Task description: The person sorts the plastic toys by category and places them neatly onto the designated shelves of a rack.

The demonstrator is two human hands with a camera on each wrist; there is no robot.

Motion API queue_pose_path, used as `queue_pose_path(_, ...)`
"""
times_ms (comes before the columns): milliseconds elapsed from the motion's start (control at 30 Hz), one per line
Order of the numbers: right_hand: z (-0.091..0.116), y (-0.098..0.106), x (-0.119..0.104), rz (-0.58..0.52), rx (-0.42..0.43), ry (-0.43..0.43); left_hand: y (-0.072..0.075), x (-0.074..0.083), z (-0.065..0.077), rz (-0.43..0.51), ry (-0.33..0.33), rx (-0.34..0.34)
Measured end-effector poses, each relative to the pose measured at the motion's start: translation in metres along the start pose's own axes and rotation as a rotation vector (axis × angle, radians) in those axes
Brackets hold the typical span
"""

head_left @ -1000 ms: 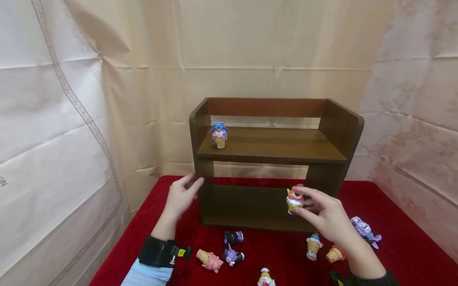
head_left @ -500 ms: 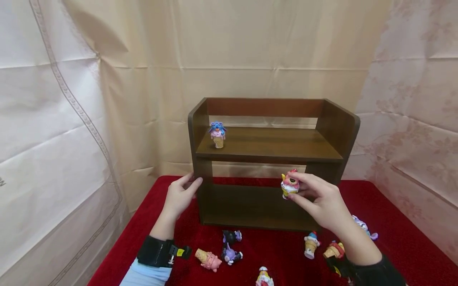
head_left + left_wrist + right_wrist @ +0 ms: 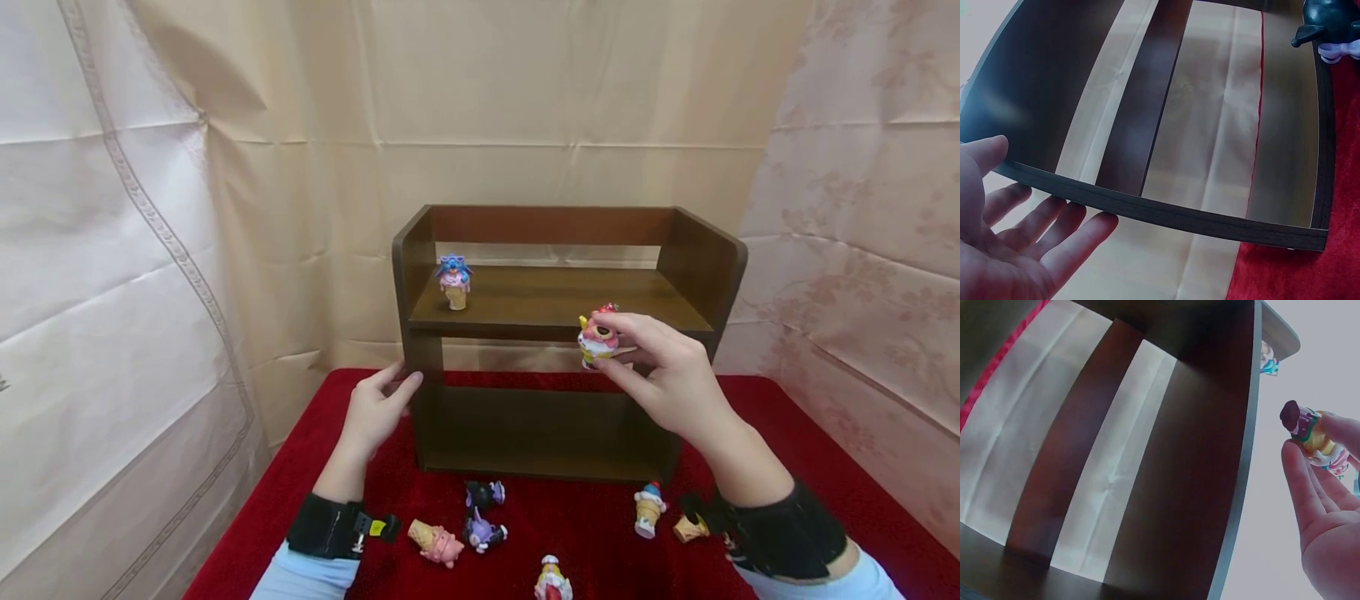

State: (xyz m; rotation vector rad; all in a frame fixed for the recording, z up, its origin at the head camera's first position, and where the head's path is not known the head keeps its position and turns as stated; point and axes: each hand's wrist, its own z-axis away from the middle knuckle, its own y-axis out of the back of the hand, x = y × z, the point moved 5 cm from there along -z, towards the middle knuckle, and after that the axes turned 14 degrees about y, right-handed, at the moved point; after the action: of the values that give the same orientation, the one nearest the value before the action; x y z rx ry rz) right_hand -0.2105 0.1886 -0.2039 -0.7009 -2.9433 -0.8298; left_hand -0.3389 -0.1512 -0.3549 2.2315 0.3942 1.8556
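Note:
Between thumb and fingers, my right hand (image 3: 675, 379) holds a small pink bear figurine (image 3: 597, 340) with a white and yellow cup-shaped base. It is raised in front of the front edge of the upper board of a brown wooden shelf (image 3: 540, 433). In the right wrist view the figurine (image 3: 1319, 437) shows its purple base. At the shelf's left side panel is my left hand (image 3: 377, 408); in the left wrist view its fairly straight fingers (image 3: 1085, 244) lie along the panel's outer side, the thumb near its edge. A blue-headed ice-cream-cone figurine (image 3: 454, 283) stands upright on the upper board's left end.
On the red cloth (image 3: 300, 500) before the shelf lie a pink cone figurine (image 3: 437, 543), black and purple figurines (image 3: 485, 531), a white-topped figurine (image 3: 552, 579) and a cone figurine with a blue and red top (image 3: 648, 509). Another cone (image 3: 690, 527) is partly covered by the right wrist strap.
My right hand has lifted the bear figurine up and slightly left, from the lower compartment's height to the upper board's front edge. The left hand stays at the side panel.

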Motion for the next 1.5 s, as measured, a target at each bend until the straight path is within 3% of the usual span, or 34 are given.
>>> queue_pose_path(200, -0.003, -0.001, 0.018, -0.007, 0.008, -0.015, 0.001, 0.002, 0.001, -0.006, -0.006, 0.01)
queue_pose_path(467, -0.028, 0.003, 0.002, -0.033, 0.021, -0.013, 0.0, 0.001, 0.002, -0.009, 0.013, 0.018)
queue_pose_path(733, -0.042, -0.001, 0.008, -0.012, 0.024, -0.043, 0.0, 0.0, 0.004, -0.005, 0.008, 0.007)
queue_pose_path(1033, -0.038, -0.024, 0.054, -0.059, -0.041, -0.125, 0.0, 0.001, 0.002, 0.016, -0.01, 0.002)
queue_pose_path(1500, -0.053, -0.059, 0.075, -0.056, -0.13, -0.237, 0.002, 0.002, 0.003, 0.019, 0.021, 0.0)
